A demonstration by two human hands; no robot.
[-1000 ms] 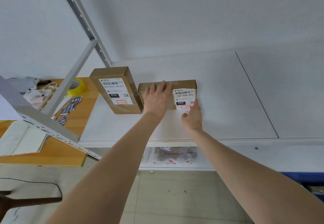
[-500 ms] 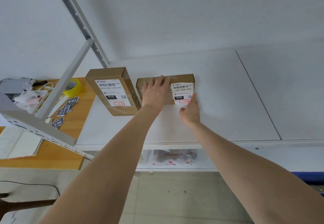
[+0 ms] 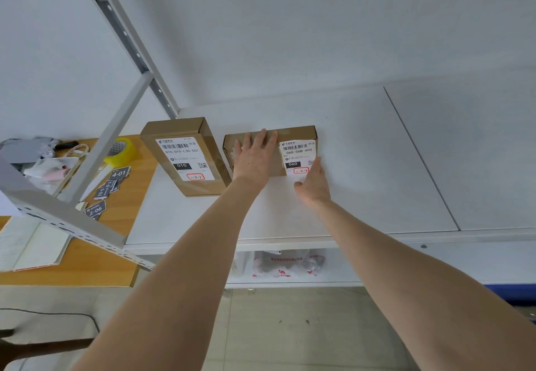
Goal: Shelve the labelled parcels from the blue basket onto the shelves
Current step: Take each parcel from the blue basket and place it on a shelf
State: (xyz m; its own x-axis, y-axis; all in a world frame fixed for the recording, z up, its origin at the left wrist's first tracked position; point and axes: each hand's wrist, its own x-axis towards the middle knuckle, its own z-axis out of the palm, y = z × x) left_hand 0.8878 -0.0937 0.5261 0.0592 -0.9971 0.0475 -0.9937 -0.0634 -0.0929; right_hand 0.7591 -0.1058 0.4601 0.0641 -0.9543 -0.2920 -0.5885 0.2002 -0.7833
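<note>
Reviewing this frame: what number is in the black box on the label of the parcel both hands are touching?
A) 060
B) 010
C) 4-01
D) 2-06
A: the parcel under the left hand and right hand carries a label reading 060; 010 is on the neighbouring parcel to its left.
</note>
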